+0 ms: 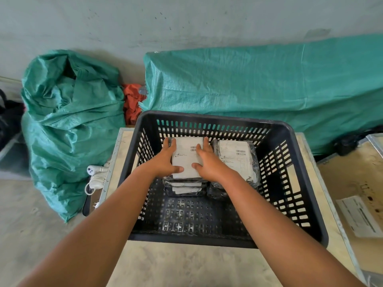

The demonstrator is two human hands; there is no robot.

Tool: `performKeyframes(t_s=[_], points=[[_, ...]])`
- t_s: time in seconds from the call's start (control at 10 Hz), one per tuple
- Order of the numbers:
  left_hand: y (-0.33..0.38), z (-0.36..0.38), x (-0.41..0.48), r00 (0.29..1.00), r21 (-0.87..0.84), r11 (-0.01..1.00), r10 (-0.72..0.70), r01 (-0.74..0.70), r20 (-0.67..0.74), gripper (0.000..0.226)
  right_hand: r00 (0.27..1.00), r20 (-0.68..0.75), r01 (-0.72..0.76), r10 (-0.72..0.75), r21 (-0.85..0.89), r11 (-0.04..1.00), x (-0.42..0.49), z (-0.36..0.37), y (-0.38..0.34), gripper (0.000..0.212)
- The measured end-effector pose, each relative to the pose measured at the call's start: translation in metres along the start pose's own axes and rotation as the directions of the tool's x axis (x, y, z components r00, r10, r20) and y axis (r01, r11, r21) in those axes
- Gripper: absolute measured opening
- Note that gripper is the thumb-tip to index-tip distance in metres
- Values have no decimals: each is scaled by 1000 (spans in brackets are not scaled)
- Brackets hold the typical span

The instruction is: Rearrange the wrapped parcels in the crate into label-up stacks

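A black slotted plastic crate stands on a pale table. At its far side sit two stacks of black-wrapped parcels with white labels facing up. The top parcel of the left stack is held from both sides. My left hand grips its left edge, with the thumb on the label. My right hand grips its right edge, thumb also on the label. The right stack stands beside it, touched by neither hand. The near half of the crate floor is bare.
A stuffed green woven sack stands at the left and a long green-covered bulk lies behind the crate. A white power strip with cord lies by the table's left edge. A paper sheet lies on a second table at right.
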State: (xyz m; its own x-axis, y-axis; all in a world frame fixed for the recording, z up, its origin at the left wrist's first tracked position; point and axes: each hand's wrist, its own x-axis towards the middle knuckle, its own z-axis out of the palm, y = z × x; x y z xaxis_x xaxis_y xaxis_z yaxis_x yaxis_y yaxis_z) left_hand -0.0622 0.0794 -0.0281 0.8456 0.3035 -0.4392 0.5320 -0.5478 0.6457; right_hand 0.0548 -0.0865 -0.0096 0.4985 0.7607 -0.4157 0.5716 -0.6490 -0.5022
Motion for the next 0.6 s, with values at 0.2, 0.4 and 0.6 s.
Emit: performKeyframes(t_s=[0.2, 0.4, 0.6], points=[[-1, 0, -3, 1000, -48, 999, 12, -12, -7, 118, 1000, -24, -12, 13, 19, 1000, 2, 3, 0, 80], [7, -1, -10, 999, -59, 998, 11, -13, -40, 119, 999, -40, -22, 25, 81, 996, -1, 3, -1, 82], [26, -7, -21, 984, -17, 999, 37, -41, -172, 101, 982, -188, 49, 24, 375, 926, -17, -17, 1, 73]])
